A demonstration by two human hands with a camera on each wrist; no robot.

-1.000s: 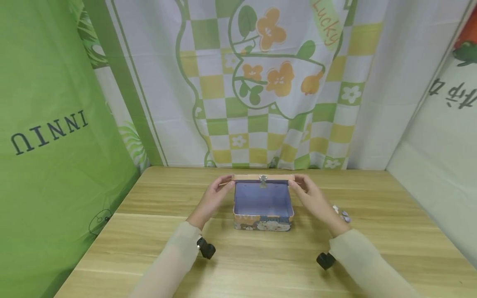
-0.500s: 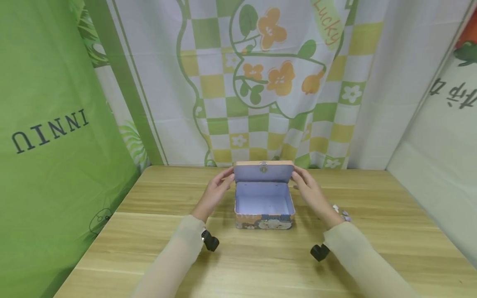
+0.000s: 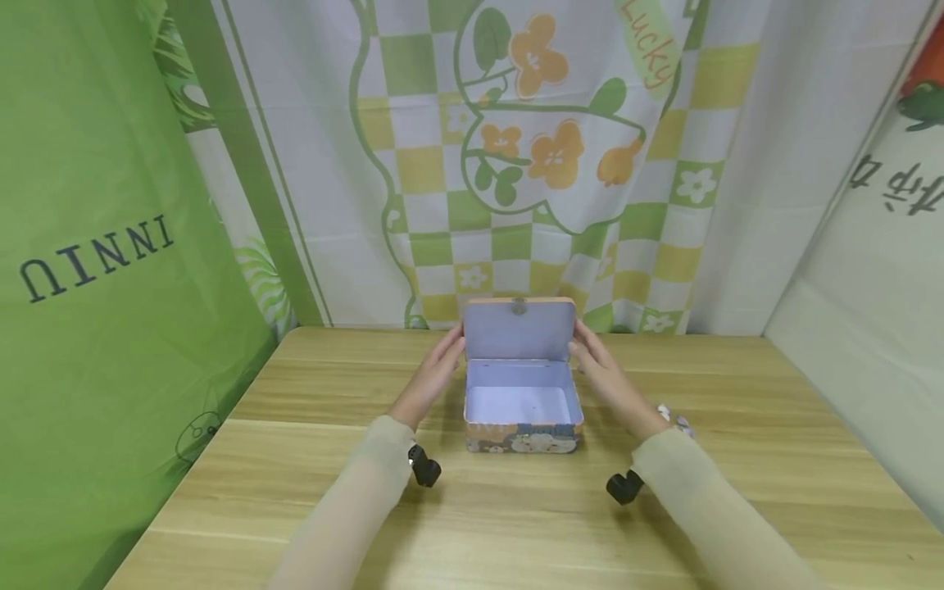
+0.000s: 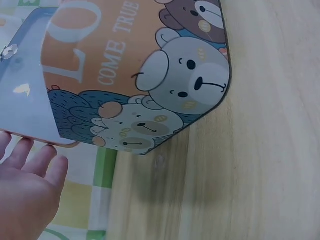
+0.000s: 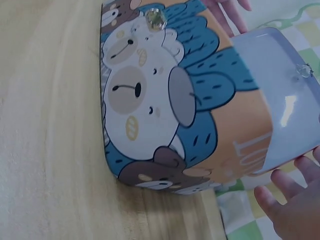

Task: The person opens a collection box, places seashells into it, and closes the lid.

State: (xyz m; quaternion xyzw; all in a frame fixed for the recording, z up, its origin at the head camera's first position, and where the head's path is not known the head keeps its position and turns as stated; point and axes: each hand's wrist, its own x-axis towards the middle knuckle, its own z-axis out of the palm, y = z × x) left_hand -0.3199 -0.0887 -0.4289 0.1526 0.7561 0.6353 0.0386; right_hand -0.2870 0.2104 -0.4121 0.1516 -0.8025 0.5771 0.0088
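Note:
A tin box [image 3: 524,440] stands on the wooden table, its lid [image 3: 519,334] raised almost upright at the back. The inside is pale lilac, and nothing shows in it. Cartoon bears on orange and teal cover the outer wall [image 4: 165,75] in the left wrist view. My left hand [image 3: 433,373] touches the lid's left edge with extended fingers, and my right hand [image 3: 601,373] does the same at the right edge. In the right wrist view a metal clasp [image 5: 304,70] sits on the lid's rim. Thumbs are out of sight in both wrist views.
Several small white and purplish pieces [image 3: 677,422] lie on the table [image 3: 516,524] beside my right forearm, partly covered by it. A patterned curtain [image 3: 509,262] hangs right behind the box. A thin dark cable [image 3: 197,428] shows by the left table edge.
The lid has swung from low and tipped forward to nearly upright, away from me. Both hands have followed along its sides, moving slightly farther off. The box's base has barely shifted.

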